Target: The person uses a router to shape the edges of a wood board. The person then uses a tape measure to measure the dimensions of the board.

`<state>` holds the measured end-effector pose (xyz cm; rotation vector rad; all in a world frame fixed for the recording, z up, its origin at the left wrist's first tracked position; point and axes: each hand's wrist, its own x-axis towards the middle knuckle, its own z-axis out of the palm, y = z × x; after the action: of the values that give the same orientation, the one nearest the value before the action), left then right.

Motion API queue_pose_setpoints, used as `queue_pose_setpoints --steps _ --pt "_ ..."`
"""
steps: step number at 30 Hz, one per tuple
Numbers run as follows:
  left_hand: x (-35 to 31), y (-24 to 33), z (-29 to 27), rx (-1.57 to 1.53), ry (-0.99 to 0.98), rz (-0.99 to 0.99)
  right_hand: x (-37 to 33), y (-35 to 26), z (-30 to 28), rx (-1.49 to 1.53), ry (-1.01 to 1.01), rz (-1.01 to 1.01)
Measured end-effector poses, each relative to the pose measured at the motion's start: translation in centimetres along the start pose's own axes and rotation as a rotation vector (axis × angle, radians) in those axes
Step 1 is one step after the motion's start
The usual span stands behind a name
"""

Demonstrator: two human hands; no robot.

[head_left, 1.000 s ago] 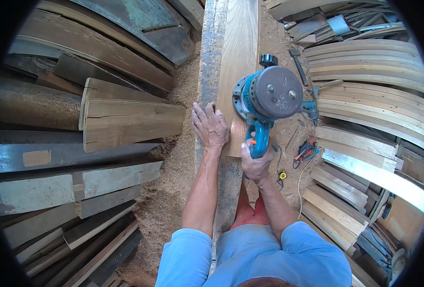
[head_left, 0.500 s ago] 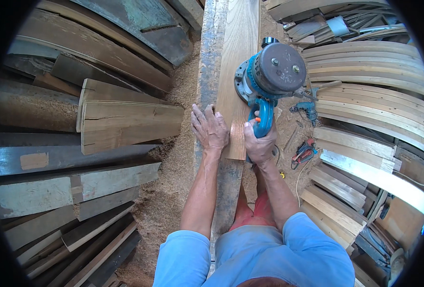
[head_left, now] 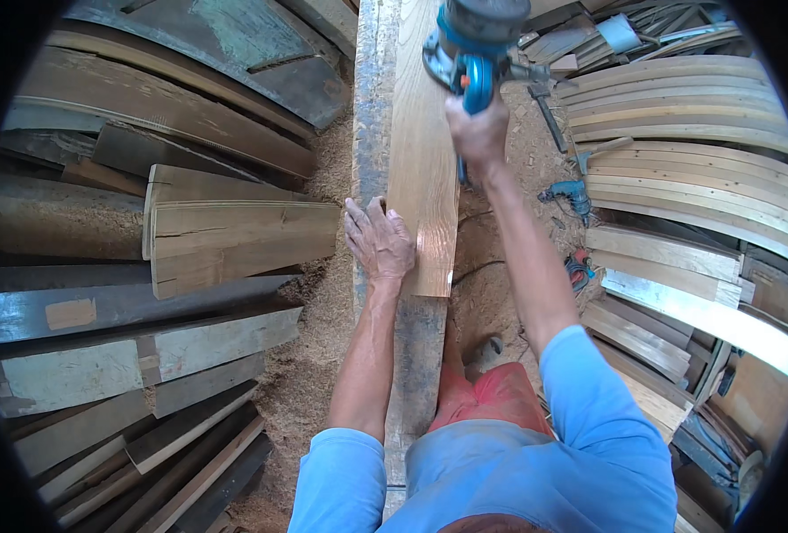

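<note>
A pale wooden board (head_left: 422, 178) lies lengthwise on a worn, narrow wooden bench (head_left: 372, 107). Its near end stops short of the bench's near part. My left hand (head_left: 382, 242) rests flat across the board's left edge and the bench, fingers stretched out and holding nothing. Farther up, my right hand (head_left: 480, 129) is wrapped round the blue handle of a router (head_left: 474, 40), a little blurred. The router's round base sits at the board's right edge, and the top of its dark motor housing is cut off by the picture's edge. The bit is hidden.
Planks (head_left: 243, 240) lean in a dense row along the left. On the right are stacked curved wooden strips (head_left: 678, 107), a blue power drill (head_left: 572, 197), a hammer (head_left: 549, 120) and a red-and-blue tool (head_left: 579, 269). Sawdust (head_left: 310, 355) covers the floor.
My right hand has pushed the router away from me along the board's right edge, its arm stretching out. My left hand stays at nearly the same spot on the board.
</note>
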<state>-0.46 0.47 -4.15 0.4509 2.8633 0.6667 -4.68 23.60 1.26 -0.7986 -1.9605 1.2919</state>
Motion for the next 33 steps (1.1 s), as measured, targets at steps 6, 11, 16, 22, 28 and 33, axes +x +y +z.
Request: queue_pose_setpoints --steps 6,11,16,22,28,33 --pt "0.0 0.4 0.1 -0.025 -0.052 0.011 7.0 1.4 0.6 -0.118 0.128 -0.246" --pt "-0.7 -1.5 -1.0 -0.079 -0.198 0.042 1.7 0.2 -1.1 -0.082 0.065 -0.099" --pt "-4.3 -2.1 -1.1 -0.033 -0.229 -0.056 -7.9 -3.0 -4.2 -0.014 -0.021 -0.017" --pt "-4.8 -1.5 0.1 0.003 -0.178 -0.054 -20.2 -5.8 -9.3 0.043 -0.115 0.16" --pt "-4.2 -1.2 -0.3 -0.001 -0.214 -0.049 -33.4 -7.3 -12.9 -0.036 -0.17 0.212" --pt "-4.3 -1.3 -0.3 0.016 -0.202 -0.046 -38.1 -8.2 -13.0 0.016 -0.196 0.293"
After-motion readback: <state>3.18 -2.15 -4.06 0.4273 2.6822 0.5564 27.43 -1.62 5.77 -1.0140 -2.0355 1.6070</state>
